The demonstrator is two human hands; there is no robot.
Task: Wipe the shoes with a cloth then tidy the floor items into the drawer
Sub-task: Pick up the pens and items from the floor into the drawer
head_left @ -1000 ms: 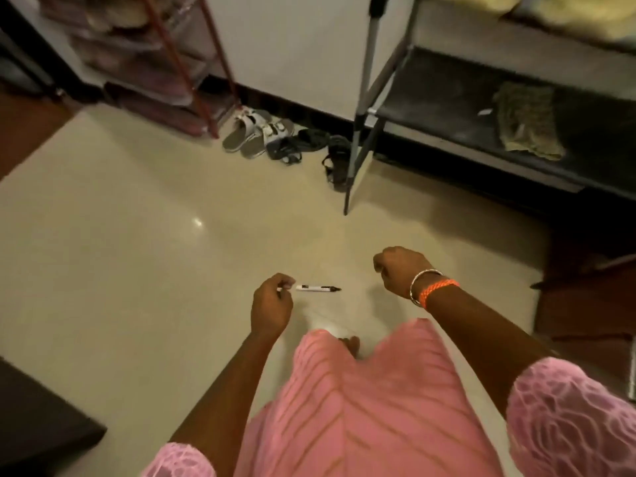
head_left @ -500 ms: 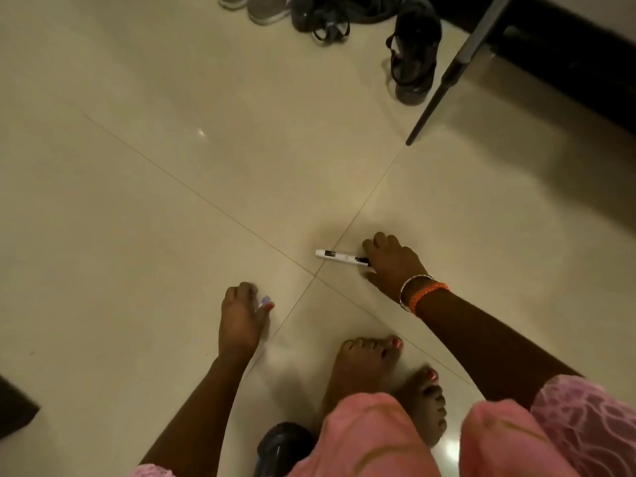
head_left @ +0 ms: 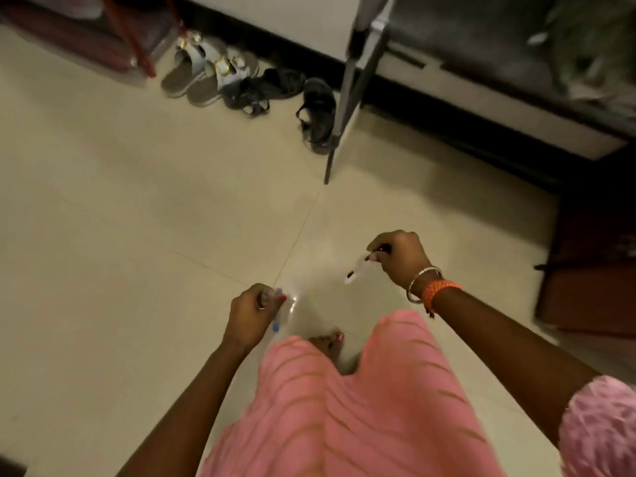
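Note:
My right hand (head_left: 401,259) grips a white pen with a dark tip (head_left: 358,271), lifted off the tiled floor. A small clear and blue pen-like item (head_left: 278,309) sits curled in the fingers of my left hand (head_left: 249,316); most of that item is hidden. Both hands hang above the floor in front of my pink dress. Far off by the wall lie a pair of grey and white sandals (head_left: 203,72) and two black sandals (head_left: 316,113). A greenish cloth (head_left: 599,46) lies blurred on the dark shelf at top right.
A metal stand leg (head_left: 339,125) reaches the floor next to the black sandals. A red-framed rack (head_left: 137,39) stands at top left. Dark brown furniture (head_left: 592,270) lines the right side. My bare foot (head_left: 327,340) shows below the hands.
My right hand closed on the white pen and lifted it off the floor. I rose from the crouch, so the view pulled back to the sandals and shelf.

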